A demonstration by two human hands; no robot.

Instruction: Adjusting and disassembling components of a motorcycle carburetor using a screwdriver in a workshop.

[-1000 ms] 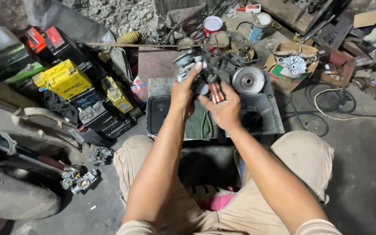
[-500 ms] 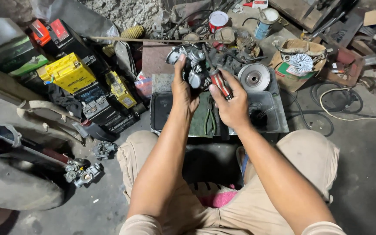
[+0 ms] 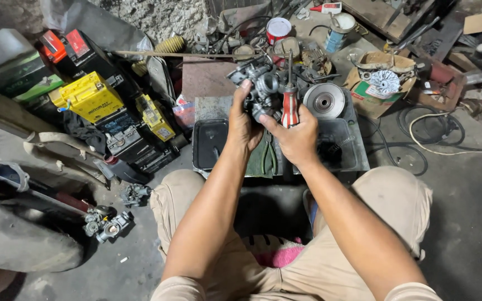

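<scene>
My left hand (image 3: 245,125) is wrapped round the carburetor (image 3: 260,89), thumb side up, fingers closed on its body, just above centre of frame. My right hand (image 3: 297,139) is closed on a screwdriver (image 3: 289,103) w/ a red-and-white striped handle; the shaft points straight up the frame, beside the carb's right side. Can't tell where the tip sits, it's lost in clutter behind.

Both hands are held over a dark metal tray (image 3: 341,150) in mid-frame. Green-handled pliers (image 3: 269,158) lie in the tray just below my wrists. A round silver disc part (image 3: 323,100) sits at the tray's upper right edge, just right of the screwdriver.

Left of frame: a yellow battery (image 3: 87,97) among other black and red batteries. Lower left: a second small carb (image 3: 107,223) on the concrete floor, near a dark tyre (image 3: 18,245). Upper centre: a red-and-white can (image 3: 278,28). Upper right: an open cardboard box (image 3: 380,83) w/ a white fan-shaped part in it, and coiled cable (image 3: 436,139) on the floor further right. My knees in tan trousers (image 3: 397,206) fill the bottom.
</scene>
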